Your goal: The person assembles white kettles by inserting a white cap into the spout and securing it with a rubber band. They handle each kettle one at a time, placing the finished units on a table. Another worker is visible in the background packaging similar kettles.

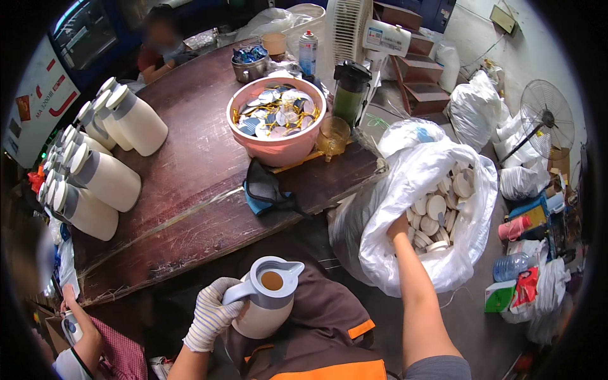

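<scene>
My left hand (213, 313), in a striped white knit glove, is closed around the grey handle of a cream jug (261, 320). The jug stands upright at my lap, lidless, its grey spout toward the right; its opening looks brownish inside. Bare, my right hand (399, 227) reaches into a large white plastic bag (386, 256); its fingers are hidden there. Many round cream lids (436, 207) lie heaped in that bag, beside the hand. To the left on the table, several similar cream jugs (106, 177) with grey collars and lids stand grouped.
The dark red table (190, 183) holds a pink tub (269, 149) of round discs, a black and blue face mask (266, 187), an amber cup (334, 136) and a dark-lidded flask (350, 95). A co-worker's hand (75, 307) is at lower left; another person (158, 50) sits beyond the table.
</scene>
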`<action>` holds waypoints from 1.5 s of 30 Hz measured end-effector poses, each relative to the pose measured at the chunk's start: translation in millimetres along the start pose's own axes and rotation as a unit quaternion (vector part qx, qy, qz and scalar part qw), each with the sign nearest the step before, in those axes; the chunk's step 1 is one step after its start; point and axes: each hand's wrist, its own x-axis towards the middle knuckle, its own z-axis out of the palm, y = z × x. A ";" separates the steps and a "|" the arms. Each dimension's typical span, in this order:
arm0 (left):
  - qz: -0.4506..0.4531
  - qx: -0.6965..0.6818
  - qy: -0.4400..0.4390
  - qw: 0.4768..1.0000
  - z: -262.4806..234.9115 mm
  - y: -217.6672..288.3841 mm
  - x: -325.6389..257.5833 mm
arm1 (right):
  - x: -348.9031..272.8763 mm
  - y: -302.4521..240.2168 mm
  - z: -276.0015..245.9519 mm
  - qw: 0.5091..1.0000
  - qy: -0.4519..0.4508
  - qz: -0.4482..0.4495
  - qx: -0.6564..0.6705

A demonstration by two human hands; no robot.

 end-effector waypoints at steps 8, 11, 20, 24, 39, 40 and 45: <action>0.009 -0.019 0.017 1.000 -7.4 -15.7 -2.2 | -31.4 26.8 -14.4 0.901 0.276 0.009 0.334; 0.031 -0.056 0.008 0.998 -9.4 -20.1 -3.6 | -54.2 22.2 -65.7 0.791 0.211 -0.028 0.574; 0.028 -0.066 -0.011 0.997 0.5 -23.5 -10.7 | -277.5 -229.3 -81.6 0.638 -0.420 -0.220 0.607; -0.019 0.013 -0.008 1.000 -8.9 -13.4 -27.3 | -289.2 -241.0 -57.2 0.710 -0.523 -0.235 0.409; 0.104 0.065 -0.019 0.992 -31.2 -37.6 -22.5 | -322.6 -261.8 -57.9 0.590 -0.250 -0.758 0.123; 0.095 0.037 -0.008 0.995 -34.6 -46.0 -14.7 | -323.8 -264.2 -58.6 0.558 -0.261 -0.776 0.132; 0.045 -0.113 0.079 0.989 -19.6 -77.9 12.6 | -333.5 -279.1 -64.8 0.567 -0.264 -0.777 0.078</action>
